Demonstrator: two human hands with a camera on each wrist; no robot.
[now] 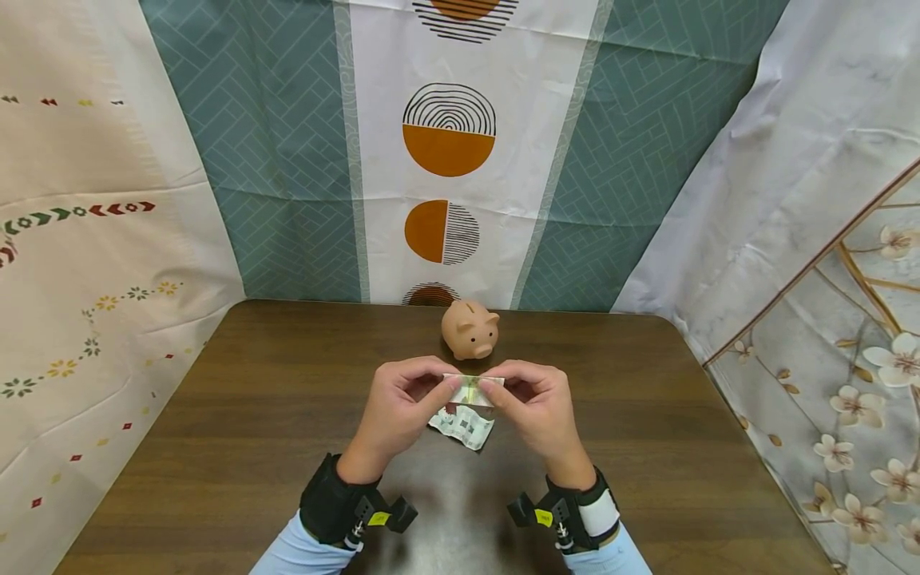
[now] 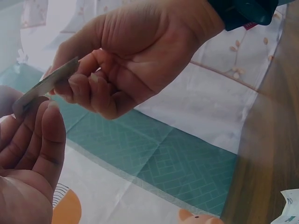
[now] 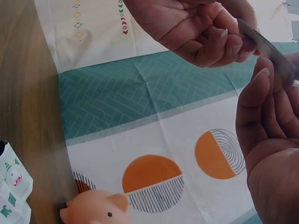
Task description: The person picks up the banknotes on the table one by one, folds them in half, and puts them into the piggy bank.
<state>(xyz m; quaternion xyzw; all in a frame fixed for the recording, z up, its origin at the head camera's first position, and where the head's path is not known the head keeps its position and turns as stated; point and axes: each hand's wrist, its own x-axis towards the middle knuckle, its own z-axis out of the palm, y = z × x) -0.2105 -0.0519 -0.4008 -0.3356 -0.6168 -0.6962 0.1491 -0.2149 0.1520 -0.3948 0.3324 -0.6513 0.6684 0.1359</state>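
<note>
Both hands meet above the table, in front of the piggy bank. Between them is a small flat folded paper (image 1: 470,389), pale with a yellow-green middle. My left hand (image 1: 405,407) pinches its left end, thumb on the near face and fingers behind. The right hand (image 1: 533,406) grips the opposite end the same way. Seen edge-on in the left wrist view, the folded paper (image 2: 44,87) looks thin and stiff. Below it on the table lies a crumpled white packet (image 1: 463,427) with green print; in the right wrist view this packet (image 3: 15,186) shows a cartoon figure.
An orange-pink piggy bank (image 1: 470,329) with a slot on top stands near the table's back edge. The brown wooden table (image 1: 287,415) is bordered by hanging cloths, a teal and white one (image 1: 460,64) behind and patterned ones at both sides.
</note>
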